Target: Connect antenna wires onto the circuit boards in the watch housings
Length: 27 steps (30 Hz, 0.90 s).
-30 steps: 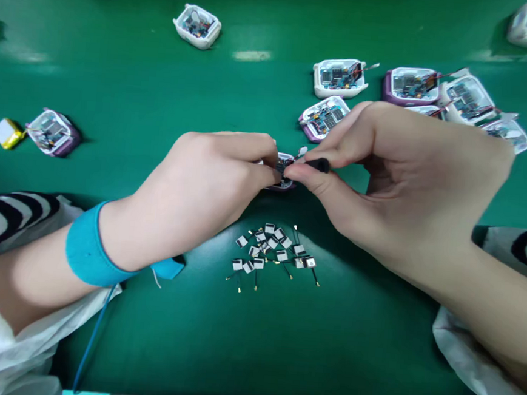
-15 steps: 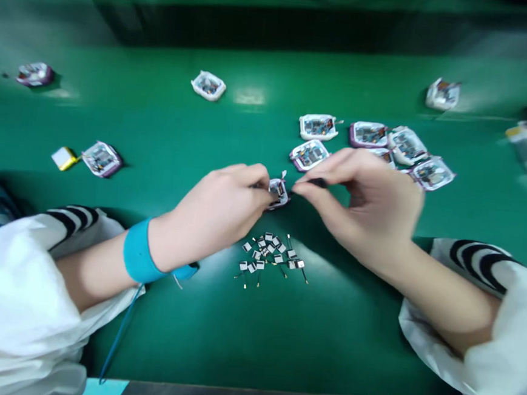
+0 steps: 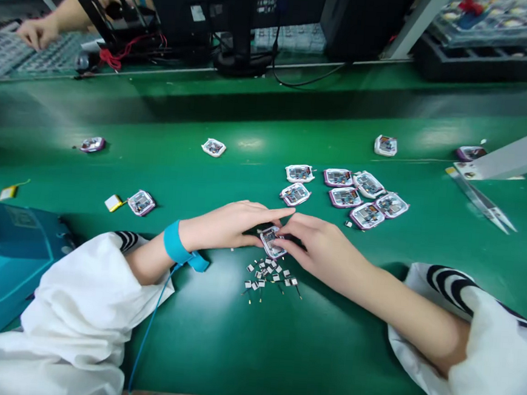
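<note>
Far rim of the small case (image 3: 266, 243) partly hidden by my fingers, its inner parts too tiny to read, pale-edged, circuit board exposed, my left hand (image 3: 234, 224) grasping it mid-tabletop (image 3: 315, 354), beyond scattered wired pieces (image 3: 276, 277), my right hand (image 3: 311, 239) touching it, whether pinching anything I cannot tell

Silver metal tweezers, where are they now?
In the head view, the tweezers lie at far right on the green table, beside the slanted white post.

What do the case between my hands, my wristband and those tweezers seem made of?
Case: probably hard plastic, judging by its smooth, pale rim. Wristband: matte teal, perhaps fabric or soft rubber; it curves snugly, but no weave shows. Tweezers: likely metal, given their silvery sheen.
</note>
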### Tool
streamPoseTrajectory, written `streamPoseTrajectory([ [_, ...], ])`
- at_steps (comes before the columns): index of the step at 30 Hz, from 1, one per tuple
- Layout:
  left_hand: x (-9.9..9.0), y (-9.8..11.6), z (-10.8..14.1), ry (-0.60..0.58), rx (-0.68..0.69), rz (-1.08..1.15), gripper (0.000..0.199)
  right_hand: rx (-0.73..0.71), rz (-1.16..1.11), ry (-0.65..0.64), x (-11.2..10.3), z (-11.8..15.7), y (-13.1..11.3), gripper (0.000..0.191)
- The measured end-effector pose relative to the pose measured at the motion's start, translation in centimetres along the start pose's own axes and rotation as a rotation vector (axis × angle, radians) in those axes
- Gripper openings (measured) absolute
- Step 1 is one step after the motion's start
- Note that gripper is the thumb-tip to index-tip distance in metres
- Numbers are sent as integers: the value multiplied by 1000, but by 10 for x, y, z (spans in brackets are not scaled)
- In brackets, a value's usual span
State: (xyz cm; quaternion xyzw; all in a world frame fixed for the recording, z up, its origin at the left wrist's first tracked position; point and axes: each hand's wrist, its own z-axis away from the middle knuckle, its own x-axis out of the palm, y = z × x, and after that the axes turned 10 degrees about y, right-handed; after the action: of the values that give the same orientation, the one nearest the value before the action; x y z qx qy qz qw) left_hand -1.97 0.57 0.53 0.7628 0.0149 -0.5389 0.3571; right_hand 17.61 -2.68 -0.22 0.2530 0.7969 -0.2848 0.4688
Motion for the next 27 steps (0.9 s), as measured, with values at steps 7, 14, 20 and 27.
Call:
streamPoseTrajectory([
  [7, 19, 11, 4, 300, -175, 86, 63, -156, 289, 81, -1, 2, -7, 13],
  [14, 22, 16, 4, 426, -262, 125, 57, -183, 379, 108, -7, -10, -7, 14],
  [20, 17, 20, 5, 474, -286, 258, 57, -323, 398, 249, -17, -20, -2, 12],
  [27, 15, 21, 5, 492, -268, 335, 58, -365, 243, 366, -9, -19, 6, 14],
])
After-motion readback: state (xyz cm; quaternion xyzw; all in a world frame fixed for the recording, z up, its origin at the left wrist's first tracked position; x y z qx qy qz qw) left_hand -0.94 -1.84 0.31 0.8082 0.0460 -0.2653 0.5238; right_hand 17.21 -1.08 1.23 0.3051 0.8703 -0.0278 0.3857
